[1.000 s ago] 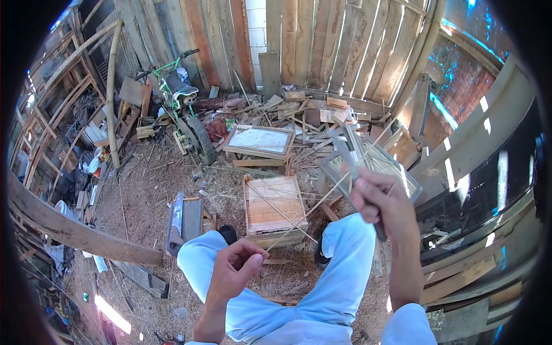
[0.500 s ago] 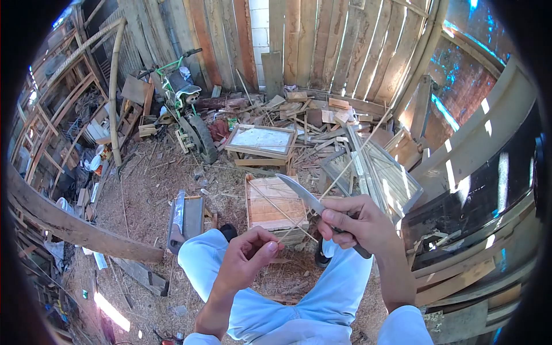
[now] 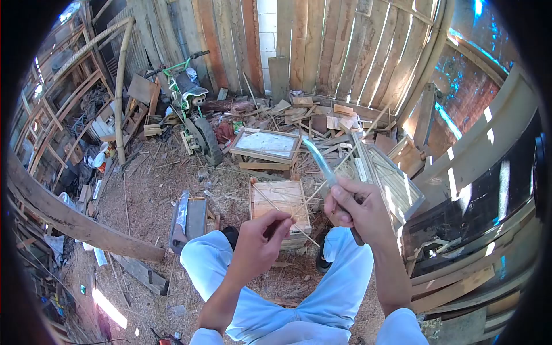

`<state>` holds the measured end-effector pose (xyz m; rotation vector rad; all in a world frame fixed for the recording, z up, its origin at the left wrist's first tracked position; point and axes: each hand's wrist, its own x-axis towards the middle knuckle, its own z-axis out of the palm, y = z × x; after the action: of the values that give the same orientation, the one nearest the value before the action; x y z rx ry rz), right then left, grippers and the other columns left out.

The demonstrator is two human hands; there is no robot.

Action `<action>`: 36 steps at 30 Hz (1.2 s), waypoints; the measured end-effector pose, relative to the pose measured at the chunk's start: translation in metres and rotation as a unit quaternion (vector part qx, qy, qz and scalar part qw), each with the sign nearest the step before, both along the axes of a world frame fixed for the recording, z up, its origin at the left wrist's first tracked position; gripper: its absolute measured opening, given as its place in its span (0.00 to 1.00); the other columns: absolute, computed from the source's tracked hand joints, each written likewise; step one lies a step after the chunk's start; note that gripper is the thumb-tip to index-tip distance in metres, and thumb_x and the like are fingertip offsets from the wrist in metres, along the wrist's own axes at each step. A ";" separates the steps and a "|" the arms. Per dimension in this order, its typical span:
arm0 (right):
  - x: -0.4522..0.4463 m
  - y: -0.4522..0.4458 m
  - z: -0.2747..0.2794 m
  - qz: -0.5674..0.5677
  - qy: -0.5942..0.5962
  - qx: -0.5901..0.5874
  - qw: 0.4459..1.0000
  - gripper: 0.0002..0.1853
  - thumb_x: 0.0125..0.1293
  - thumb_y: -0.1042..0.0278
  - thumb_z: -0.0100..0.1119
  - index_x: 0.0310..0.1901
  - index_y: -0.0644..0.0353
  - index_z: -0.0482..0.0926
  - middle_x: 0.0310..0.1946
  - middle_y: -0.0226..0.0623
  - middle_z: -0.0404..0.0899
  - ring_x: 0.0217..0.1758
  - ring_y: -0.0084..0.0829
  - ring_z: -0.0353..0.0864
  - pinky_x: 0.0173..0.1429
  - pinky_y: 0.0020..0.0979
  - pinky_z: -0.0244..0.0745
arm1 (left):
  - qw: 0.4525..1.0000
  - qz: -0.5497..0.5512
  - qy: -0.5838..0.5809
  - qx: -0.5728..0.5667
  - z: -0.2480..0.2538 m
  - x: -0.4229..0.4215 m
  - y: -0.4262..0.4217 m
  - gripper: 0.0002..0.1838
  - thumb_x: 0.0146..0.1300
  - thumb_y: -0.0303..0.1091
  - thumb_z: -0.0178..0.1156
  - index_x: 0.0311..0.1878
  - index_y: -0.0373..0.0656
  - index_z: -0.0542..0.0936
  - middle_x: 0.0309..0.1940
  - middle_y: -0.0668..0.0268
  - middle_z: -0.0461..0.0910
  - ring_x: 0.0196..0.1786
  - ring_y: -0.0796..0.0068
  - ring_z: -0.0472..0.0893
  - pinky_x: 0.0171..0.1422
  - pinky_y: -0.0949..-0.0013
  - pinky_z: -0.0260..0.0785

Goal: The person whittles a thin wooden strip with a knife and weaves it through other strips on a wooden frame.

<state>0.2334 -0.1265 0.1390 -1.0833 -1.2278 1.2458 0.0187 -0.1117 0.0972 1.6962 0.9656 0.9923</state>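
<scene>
My right hand (image 3: 365, 210) is wrapped round a knife (image 3: 321, 160), its pale blade pointing up and to the left. My left hand (image 3: 264, 238) pinches the near end of a long thin wooden strip (image 3: 376, 119). From those fingertips the strip slants up to the right, past the knife and my right hand; whether the blade touches it I cannot tell. A second thin stick (image 3: 270, 204) crosses beneath it, over a wooden crate (image 3: 280, 198) between my knees.
A handsaw (image 3: 182, 213) lies on a dark tray-like box (image 3: 196, 215) by my left knee. Ahead are a framed panel (image 3: 265, 144), scrap wood (image 3: 322, 118) and a small motorbike (image 3: 192, 100). A wooden beam (image 3: 86, 224) runs along my left.
My left hand has moved up and right, closer to my right hand. The knife has turned more upright, and the view has shifted slightly.
</scene>
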 end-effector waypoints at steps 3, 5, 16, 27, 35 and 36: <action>-0.016 -0.011 -0.003 0.067 -0.032 -0.029 0.997 0.11 0.71 0.68 0.51 0.47 0.65 0.78 0.26 0.29 0.76 0.19 0.12 0.64 0.20 0.17 0.57 | 0.998 -0.004 -0.051 -0.022 0.003 0.008 0.001 0.07 0.67 0.28 0.56 0.40 0.34 0.80 0.26 0.70 0.77 0.29 0.87 0.73 0.33 0.80 0.64; -0.022 -0.015 -0.006 0.123 0.009 -0.056 0.991 0.12 0.71 0.68 0.51 0.51 0.63 0.77 0.26 0.29 0.76 0.19 0.12 0.64 0.20 0.17 0.57 | 0.996 -0.010 -0.083 -0.041 0.003 0.009 0.000 0.07 0.67 0.28 0.56 0.40 0.34 0.80 0.25 0.70 0.77 0.28 0.87 0.73 0.32 0.80 0.64; -0.020 -0.021 -0.004 0.219 0.093 -0.149 0.960 0.18 0.71 0.68 0.52 0.60 0.62 0.72 0.26 0.29 0.76 0.20 0.12 0.63 0.21 0.16 0.56 | 0.973 -0.064 -0.165 -0.145 0.011 -0.003 -0.014 0.09 0.68 0.31 0.55 0.41 0.34 0.80 0.25 0.72 0.74 0.29 0.87 0.69 0.33 0.81 0.61; -0.018 -0.020 0.010 0.167 -0.022 -0.087 0.982 0.17 0.70 0.69 0.52 0.59 0.63 0.73 0.24 0.29 0.75 0.18 0.12 0.61 0.20 0.17 0.55 | 0.985 -0.034 -0.134 -0.106 0.014 -0.006 -0.018 0.08 0.67 0.30 0.56 0.40 0.34 0.80 0.25 0.71 0.76 0.28 0.87 0.70 0.29 0.81 0.60; -0.009 -0.017 0.016 0.115 0.050 -0.112 0.986 0.18 0.71 0.70 0.50 0.59 0.66 0.71 0.26 0.29 0.76 0.19 0.12 0.64 0.20 0.16 0.56 | 0.984 -0.009 -0.114 -0.137 0.011 -0.012 -0.028 0.07 0.67 0.29 0.56 0.38 0.34 0.80 0.24 0.71 0.76 0.26 0.86 0.70 0.29 0.81 0.58; -0.012 -0.017 0.008 0.167 0.029 -0.135 0.976 0.19 0.71 0.70 0.50 0.61 0.65 0.70 0.26 0.30 0.76 0.19 0.13 0.63 0.21 0.16 0.56 | 0.984 -0.013 -0.122 -0.127 0.011 -0.010 -0.025 0.08 0.67 0.29 0.56 0.38 0.34 0.80 0.24 0.71 0.76 0.26 0.86 0.70 0.29 0.81 0.58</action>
<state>0.2212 -0.1438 0.1475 -1.0500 -1.2557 1.7306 0.0083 -0.1371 0.1081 1.3380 0.8664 0.9885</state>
